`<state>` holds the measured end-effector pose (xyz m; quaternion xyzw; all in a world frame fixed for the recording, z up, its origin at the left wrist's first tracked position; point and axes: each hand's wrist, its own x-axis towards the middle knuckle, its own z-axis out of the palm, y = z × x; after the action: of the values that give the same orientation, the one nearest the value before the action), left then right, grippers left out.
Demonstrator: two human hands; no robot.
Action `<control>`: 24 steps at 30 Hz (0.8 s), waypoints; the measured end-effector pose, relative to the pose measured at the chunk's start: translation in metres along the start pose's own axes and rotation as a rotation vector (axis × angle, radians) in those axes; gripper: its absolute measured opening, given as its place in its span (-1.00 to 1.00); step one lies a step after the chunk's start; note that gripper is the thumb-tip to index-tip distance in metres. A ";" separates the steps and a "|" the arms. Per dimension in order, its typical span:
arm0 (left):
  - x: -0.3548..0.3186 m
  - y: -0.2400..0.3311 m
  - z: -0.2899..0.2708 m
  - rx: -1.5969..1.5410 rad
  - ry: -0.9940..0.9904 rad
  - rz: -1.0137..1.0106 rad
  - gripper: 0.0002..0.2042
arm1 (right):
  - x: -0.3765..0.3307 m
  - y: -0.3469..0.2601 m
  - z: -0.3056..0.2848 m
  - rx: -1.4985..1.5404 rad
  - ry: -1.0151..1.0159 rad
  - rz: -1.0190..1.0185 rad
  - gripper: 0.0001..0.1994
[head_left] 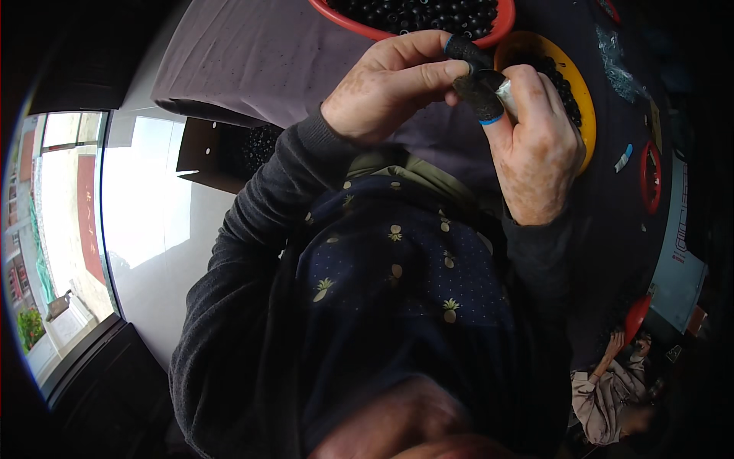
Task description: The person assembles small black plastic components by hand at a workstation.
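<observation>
Head view: the left hand point(382, 88) and the right hand point(539, 141) meet at their fingertips above the purple cloth point(260, 50), near the red bowl point(353, 25) and the yellow bowl point(588, 141). The left thumb and forefinger are closed in a pinch, and between the two hands is a small dark piece point(489, 76); the fingers and the black finger covers point(479, 96) hide much of it, so I cannot be sure of its exact shape. The right fingers are curled and grip a whitish narrow object point(505, 93), of which only a short part shows. If the dark piece is like the round black pieces point(428, 14) in the red bowl, I judge it light, rather firm, and with a smooth skin that could slip or roll. It would be best taken at its two opposite sides, with the pads of thumb and forefinger, moderately pressed, because too much force may squash it or make it jump out.
</observation>
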<state>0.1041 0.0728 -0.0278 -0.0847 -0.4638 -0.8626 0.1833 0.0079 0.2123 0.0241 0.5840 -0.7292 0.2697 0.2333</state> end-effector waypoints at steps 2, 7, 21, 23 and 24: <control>0.000 0.000 0.000 -0.008 0.001 0.000 -0.78 | 0.000 0.000 0.000 0.011 0.001 0.008 -0.67; -0.002 0.003 0.009 0.007 0.072 -0.034 -0.74 | -0.004 0.001 0.001 0.046 -0.064 -0.014 -0.74; 0.000 0.002 0.006 -0.212 -0.011 0.002 -0.70 | -0.020 0.000 0.007 0.168 0.158 -0.220 -0.59; -0.001 0.005 0.006 -0.212 -0.010 -0.022 -0.70 | -0.018 0.000 0.007 0.172 0.154 -0.222 -0.58; -0.001 0.007 0.006 -0.211 -0.011 -0.046 -0.70 | -0.018 0.000 0.006 0.131 0.122 -0.213 -0.58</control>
<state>0.1071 0.0744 -0.0197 -0.0973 -0.3732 -0.9102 0.1509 0.0112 0.2208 0.0077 0.6547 -0.6283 0.3255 0.2659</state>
